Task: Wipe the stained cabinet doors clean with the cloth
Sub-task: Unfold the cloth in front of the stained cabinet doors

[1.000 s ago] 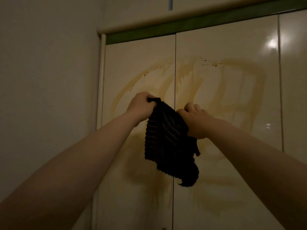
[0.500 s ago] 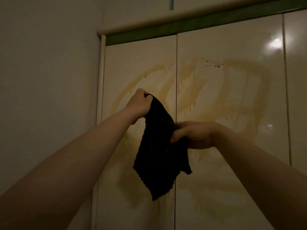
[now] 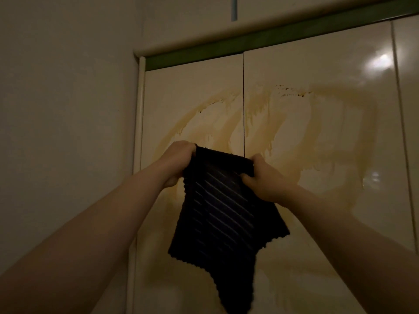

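While both of my hands are raised in front of the cupboard, I log the items as follows. Item one: a dark, ribbed, square cleaning cloth (image 3: 217,214), held by its top edge and hanging free in front of the doors; whether it touches them I cannot tell. Its lower corners droop unevenly, one trailing to a point at the bottom of the view. Item two: my left hand (image 3: 179,162), fingers curled round the upper left corner of the cloth. Item three: my right hand (image 3: 264,177), fingers and thumb pinching the upper right corner. I judge the two-handed hold is meant to spread the fabric flat, so a broad clean face can be presented or folded into a pad before wiping. Item four: the glossy cream left cabinet door (image 3: 192,98) and the matching right cabinet door (image 3: 317,71), meeting at a dark vertical seam directly behind the cloth. Item five: a wide yellowish-brown smeared stain (image 3: 328,137), arcing across both doors with drip runs and dark specks along its upper edge; it looks wholly unwiped, so the task proper is barely begun. Item six: a green strip (image 3: 260,41) above the doors, and a plain wall (image 3: 68,132) to the left.
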### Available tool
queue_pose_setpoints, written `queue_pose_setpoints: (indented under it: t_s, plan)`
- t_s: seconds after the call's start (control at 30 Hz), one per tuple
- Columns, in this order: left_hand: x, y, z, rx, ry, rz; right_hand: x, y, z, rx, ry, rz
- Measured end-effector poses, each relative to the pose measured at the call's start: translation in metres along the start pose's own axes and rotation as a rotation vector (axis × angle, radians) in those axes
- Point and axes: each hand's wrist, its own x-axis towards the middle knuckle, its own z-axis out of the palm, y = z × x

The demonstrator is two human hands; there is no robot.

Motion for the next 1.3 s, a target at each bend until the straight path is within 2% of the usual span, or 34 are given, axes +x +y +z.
queue_pose_setpoints:
  t_s: [0.1,0.23,0.33,0.47,0.57,0.7,0.87,1.0,1.13,1.2,1.3]
  plan:
    - [-0.004,-0.006,-0.002,-0.161,0.011,0.000,0.001,0.002,0.001,-0.304,0.087,-0.071]
    - [-0.008,-0.012,-0.009,-0.296,0.025,0.025,0.005,-0.001,-0.006,-0.568,0.155,0.013]
    - [-0.008,-0.014,-0.016,-0.381,-0.038,0.027,0.008,-0.004,-0.012,-0.712,0.179,0.086]
    - [-0.001,-0.024,-0.024,-0.158,-0.080,0.001,0.020,-0.012,-0.015,-0.837,0.264,0.105]
    - [0.012,-0.030,-0.040,-0.024,-0.156,-0.014,0.042,-0.024,-0.018,-0.857,0.331,-0.010]
    - [0.032,-0.026,-0.060,0.087,-0.276,-0.001,0.075,-0.033,-0.015,-1.004,0.457,-0.229]
    - [0.071,-0.026,-0.076,-0.026,-0.203,0.150,0.118,-0.046,-0.008,-1.109,0.734,-0.385]
    - [0.109,-0.029,-0.091,-0.148,-0.129,0.239,0.146,-0.056,-0.009,-1.248,0.726,-0.265]
    - [0.139,-0.031,-0.108,-0.252,-0.081,0.351,0.171,-0.064,-0.001,-1.211,0.765,-0.235]
    - [0.155,-0.035,-0.115,-0.127,0.011,0.460,0.184,-0.066,0.003,-1.195,0.837,-0.314]
    - [0.178,-0.042,-0.122,0.126,0.191,0.683,0.198,-0.065,0.009,-1.197,0.833,-0.463]
